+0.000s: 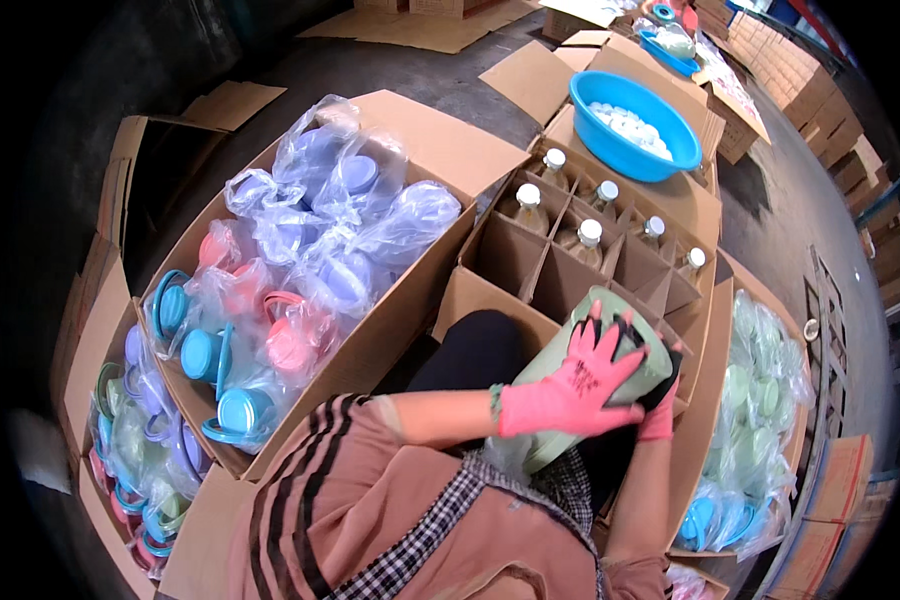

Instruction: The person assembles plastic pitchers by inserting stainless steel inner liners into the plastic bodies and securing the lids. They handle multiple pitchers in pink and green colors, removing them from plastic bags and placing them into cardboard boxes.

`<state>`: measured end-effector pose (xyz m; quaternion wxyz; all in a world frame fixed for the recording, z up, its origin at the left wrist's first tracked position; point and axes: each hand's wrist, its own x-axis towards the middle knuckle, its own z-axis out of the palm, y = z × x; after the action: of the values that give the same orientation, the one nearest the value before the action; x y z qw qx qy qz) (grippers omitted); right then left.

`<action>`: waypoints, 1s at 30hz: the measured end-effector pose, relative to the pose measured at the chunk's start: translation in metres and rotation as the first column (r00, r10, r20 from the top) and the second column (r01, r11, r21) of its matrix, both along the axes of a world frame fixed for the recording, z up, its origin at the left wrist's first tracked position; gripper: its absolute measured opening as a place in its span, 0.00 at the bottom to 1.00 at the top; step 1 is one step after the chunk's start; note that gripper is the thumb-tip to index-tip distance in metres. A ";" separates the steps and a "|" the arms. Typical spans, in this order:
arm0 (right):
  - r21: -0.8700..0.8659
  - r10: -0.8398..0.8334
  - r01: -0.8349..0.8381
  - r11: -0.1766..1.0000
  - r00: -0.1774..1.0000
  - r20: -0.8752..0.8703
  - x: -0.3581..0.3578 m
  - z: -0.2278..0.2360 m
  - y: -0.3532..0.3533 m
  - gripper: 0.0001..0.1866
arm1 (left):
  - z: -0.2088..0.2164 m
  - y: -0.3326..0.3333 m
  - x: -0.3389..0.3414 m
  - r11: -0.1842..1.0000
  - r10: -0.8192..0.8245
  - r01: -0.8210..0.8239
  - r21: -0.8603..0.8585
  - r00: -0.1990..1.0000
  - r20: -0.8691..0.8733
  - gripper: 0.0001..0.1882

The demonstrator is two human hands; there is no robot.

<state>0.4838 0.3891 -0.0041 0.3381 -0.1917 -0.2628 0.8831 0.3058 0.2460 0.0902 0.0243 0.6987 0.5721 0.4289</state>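
Observation:
A pale green, tall plastic container (544, 374) lies tilted across my lap, its upper end over the edge of a divided cardboard box (500, 308). My left hand (588, 385), in a pink glove with black fingertips, rests across its side with the fingers curved over it. On the container's right side my right hand (660, 402), gloved alike, holds it; part of that hand is hidden behind the container. Clear plastic film (510, 455) shows by the container's lower end. Several white-capped bottles (588, 240) stand in the box's compartments.
To the left, a large carton (315, 400) holds bagged purple, pink and blue lidded containers. Another carton (80, 400) sits beyond it. At right stands a carton (715, 440) of bagged green and blue pieces. A blue basin (592, 125) of white caps rests behind the bottles.

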 end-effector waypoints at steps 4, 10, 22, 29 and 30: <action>0.598 -0.522 0.350 0.721 0.842 0.136 -0.050 0.036 -0.078 0.26 | -0.058 0.042 -0.077 0.954 0.231 -0.209 0.215 0.970 -0.081 0.25; 0.460 -0.428 0.233 0.857 0.819 0.382 0.010 -0.031 0.012 0.26 | 0.003 0.008 -0.026 0.994 -0.105 0.105 0.042 0.994 0.010 0.28; 0.390 -0.465 0.334 0.858 0.827 0.315 -0.058 0.044 -0.039 0.32 | -0.032 0.019 -0.059 0.996 -0.053 0.088 -0.023 0.762 0.646 0.33; 0.689 -0.487 0.390 0.611 0.871 -0.061 -0.070 0.177 -0.074 0.52 | 0.036 -0.015 -0.071 0.882 -0.054 0.177 0.437 0.959 -0.280 0.26; 0.673 -0.523 0.425 0.605 0.850 -0.066 -0.075 0.177 -0.078 0.53 | 0.043 -0.017 -0.076 0.939 -0.028 0.165 0.302 0.912 -0.410 0.22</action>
<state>0.4088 0.3110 0.1730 0.5867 -0.1811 -0.5220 0.5921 0.2299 0.2288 0.1329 -0.1887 0.7932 0.4492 0.3652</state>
